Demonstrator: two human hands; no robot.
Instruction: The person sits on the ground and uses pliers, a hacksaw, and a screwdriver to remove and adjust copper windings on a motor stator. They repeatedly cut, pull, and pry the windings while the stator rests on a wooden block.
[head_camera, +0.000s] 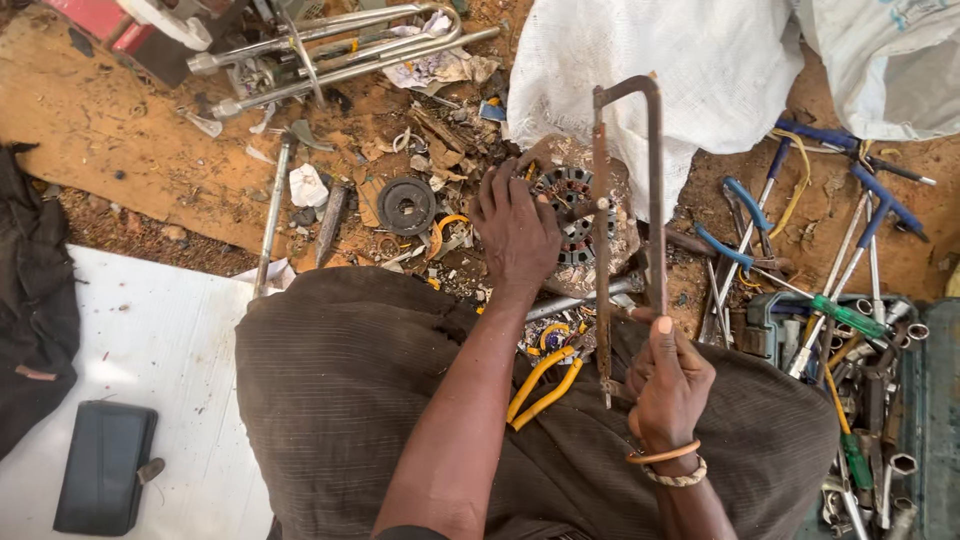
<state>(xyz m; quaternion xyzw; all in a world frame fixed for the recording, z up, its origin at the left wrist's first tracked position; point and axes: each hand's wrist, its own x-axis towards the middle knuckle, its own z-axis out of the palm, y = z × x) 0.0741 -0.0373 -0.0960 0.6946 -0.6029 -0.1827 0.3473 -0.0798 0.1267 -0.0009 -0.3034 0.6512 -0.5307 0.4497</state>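
Item: motor stator (578, 215), lying on the dirt floor (120, 130) before the knees. Left hand (517, 232) is pressing it flat; right hand (668, 385) is gripping a hacksaw (628, 200). Heavy, rigid, sharp-edged (likely); best held by the rim.

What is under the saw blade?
Under the hacksaw blade lies a round motor core with metal slots. The left hand covers its left side, so that part stays hidden.

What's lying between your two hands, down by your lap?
In the head view, yellow-handled pliers lie between the left hand on the round motor core and the right hand gripping the hacksaw.
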